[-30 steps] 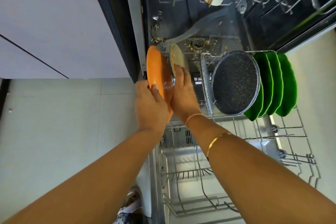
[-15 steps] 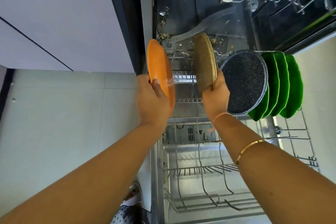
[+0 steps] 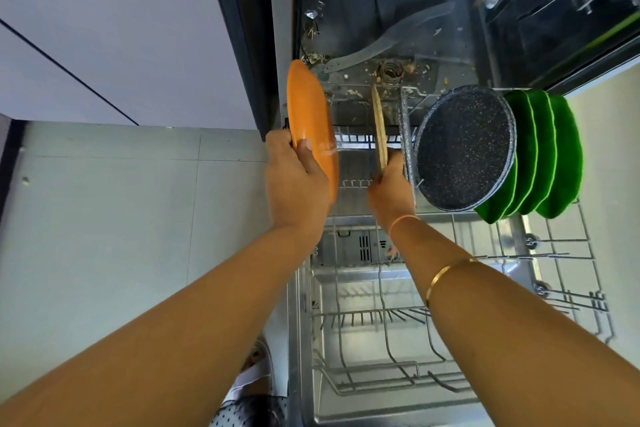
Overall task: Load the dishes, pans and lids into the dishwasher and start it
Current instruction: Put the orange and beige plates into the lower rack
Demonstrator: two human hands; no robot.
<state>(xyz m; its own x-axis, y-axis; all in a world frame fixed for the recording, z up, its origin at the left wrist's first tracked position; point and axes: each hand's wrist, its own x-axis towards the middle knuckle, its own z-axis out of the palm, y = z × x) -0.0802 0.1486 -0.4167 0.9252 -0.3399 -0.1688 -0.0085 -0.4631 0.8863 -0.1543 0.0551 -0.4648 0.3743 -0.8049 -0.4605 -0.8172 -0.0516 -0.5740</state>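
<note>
Pan point(image 3: 464, 149) left of plates point(image 3: 543, 156), in rack point(image 3: 568, 255)

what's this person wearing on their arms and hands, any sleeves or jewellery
No sleeves or gloves: both forearms are bare in view. The left hand and its wrist carry nothing visible. Just behind the right hand sits a thin pinkish-orange thread band, and further up that forearm a slim gold bangle.

Light was bright and even, with soft shadows. The dishwasher point(image 3: 433, 21) cavity lay dark, while the steel rack point(image 3: 349, 314) gleamed. Wide-angle distortion curved the edges; the lower corners looked soft.
</note>
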